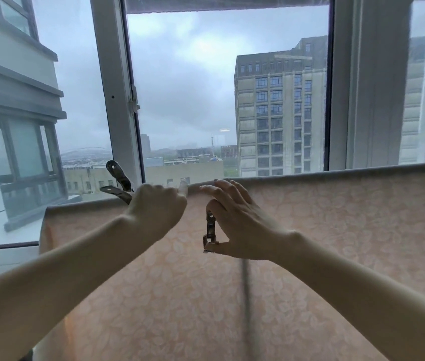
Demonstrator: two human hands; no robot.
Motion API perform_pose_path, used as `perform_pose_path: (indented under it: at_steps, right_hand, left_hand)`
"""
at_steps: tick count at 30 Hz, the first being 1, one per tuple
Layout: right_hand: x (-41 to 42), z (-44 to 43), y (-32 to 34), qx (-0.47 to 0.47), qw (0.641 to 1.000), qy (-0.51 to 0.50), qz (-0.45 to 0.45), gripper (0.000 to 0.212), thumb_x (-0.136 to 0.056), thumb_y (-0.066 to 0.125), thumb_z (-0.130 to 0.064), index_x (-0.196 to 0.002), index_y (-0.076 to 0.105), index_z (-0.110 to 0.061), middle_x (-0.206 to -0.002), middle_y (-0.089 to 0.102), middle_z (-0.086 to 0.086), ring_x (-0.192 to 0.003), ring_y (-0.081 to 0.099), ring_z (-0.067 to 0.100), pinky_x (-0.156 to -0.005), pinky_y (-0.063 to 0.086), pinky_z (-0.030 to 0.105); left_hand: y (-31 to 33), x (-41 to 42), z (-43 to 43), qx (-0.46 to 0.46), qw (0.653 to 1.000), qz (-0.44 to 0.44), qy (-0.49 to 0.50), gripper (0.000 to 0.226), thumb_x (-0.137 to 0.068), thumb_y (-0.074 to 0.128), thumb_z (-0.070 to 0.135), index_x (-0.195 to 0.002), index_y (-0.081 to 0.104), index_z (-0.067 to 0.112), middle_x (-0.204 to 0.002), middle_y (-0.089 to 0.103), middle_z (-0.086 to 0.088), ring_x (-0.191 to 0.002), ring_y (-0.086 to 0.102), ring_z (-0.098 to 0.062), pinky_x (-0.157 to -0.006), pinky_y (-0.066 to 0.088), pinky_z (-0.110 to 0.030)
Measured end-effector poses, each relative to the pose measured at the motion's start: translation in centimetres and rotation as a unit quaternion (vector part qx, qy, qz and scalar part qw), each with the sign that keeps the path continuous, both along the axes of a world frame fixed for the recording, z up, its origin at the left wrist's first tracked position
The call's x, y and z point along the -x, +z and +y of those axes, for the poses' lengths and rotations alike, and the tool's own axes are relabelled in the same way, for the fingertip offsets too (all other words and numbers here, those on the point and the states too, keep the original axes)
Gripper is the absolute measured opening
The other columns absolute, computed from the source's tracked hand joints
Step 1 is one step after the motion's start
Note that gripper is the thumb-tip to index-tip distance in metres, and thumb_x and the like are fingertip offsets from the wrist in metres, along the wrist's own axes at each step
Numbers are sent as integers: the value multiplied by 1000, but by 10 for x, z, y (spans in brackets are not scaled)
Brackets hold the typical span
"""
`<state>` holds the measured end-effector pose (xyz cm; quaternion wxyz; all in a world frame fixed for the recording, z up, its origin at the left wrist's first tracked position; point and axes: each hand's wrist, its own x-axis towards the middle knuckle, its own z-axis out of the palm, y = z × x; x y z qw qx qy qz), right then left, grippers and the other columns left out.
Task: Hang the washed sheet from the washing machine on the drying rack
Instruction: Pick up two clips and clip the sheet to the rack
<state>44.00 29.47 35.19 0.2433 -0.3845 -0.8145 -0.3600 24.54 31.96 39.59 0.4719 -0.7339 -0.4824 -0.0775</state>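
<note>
left hand (pixel 157 208), right hand (pixel 236 221) grip metal clips (pixel 210 227), sheet (pixel 336 230)

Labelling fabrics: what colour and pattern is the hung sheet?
The sheet is pale peach with a whitish leaf print; head view.

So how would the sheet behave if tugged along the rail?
Probably floppy: the sheet drapes over at its top edge. Likely thin, since a dark pole shows through. May slide sideways; left hand holds a clip, right hand another.
</note>
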Motion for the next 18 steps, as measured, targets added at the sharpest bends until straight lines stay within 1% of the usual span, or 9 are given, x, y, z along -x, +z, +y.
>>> perform_pose_path:
  at_steps: [1,2,4,7,9,11,13,16,18]
  right_hand:
    - [-5,-1,0,1,1000,-1,5,61,-71,66,-65,-98,55,-12,-144,37,9,-138,28,33,-114,22,48]
    - [-9,-3,0,3,1000,-4,8,60,-71,66,-65,-97,55,-12,-145,37,8,-138,27,32,-114,22,47]
    - [-18,-6,-1,6,1000,-17,11,60,-71,65,-67,-98,55,-14,-147,34,7,-140,24,30,-115,20,45]
    - [-30,-13,-4,13,999,-27,25,62,-73,64,-67,-102,56,-13,-145,36,8,-139,27,28,-115,23,43]
    - [-36,-19,-6,10,999,-22,42,62,-76,64,-63,-108,56,-11,-140,42,8,-134,34,27,-112,30,42]
    - [-43,-25,-10,7,998,-18,59,62,-78,65,-59,-115,54,-10,-133,47,5,-128,40,24,-107,34,40]
    - [-49,-31,-14,12,997,-14,76,62,-79,66,-55,-121,52,-11,-125,51,2,-120,45,21,-103,38,37]
    - [-57,-40,-21,10,996,-10,87,59,-80,69,-41,-126,49,-10,-119,55,1,-111,50,18,-96,43,34]
    - [-61,-48,-25,8,996,-5,93,57,-80,69,-34,-127,47,-10,-118,55,1,-108,52,17,-94,45,33]
  left_hand:
    - [-2,0,5,4,999,-6,-44,51,-96,50,19,-144,34,12,-103,66,0,-85,67,-21,-63,53,-31]
    - [-4,-2,7,6,995,-27,-91,47,-98,50,23,-142,38,14,-104,66,0,-85,68,-22,-64,55,-34]
    - [-4,-1,21,26,970,-100,-222,39,-101,41,32,-136,44,17,-104,66,-1,-84,69,-24,-64,56,-37]
    - [-4,-7,30,57,933,-136,-328,44,-100,33,37,-136,47,16,-114,66,-4,-85,69,-28,-66,57,-41]
    - [-4,-10,40,44,918,-126,-373,45,-101,33,38,-137,48,16,-114,68,-1,-79,70,-26,-61,57,-39]
    - [-3,-14,46,52,904,-133,-403,48,-100,33,42,-139,48,18,-108,68,2,-73,69,-23,-55,55,-35]
    - [-3,-20,49,57,893,-140,-424,50,-98,33,44,-141,46,21,-108,67,4,-71,68,-21,-52,53,-33]
    - [-3,-35,50,48,884,-121,-449,48,-100,31,43,-143,43,25,-123,62,6,-77,70,-22,-54,57,-37]
    - [-3,-47,50,42,884,-102,-454,47,-100,29,42,-142,44,27,-127,59,6,-84,69,-23,-55,57,-38]
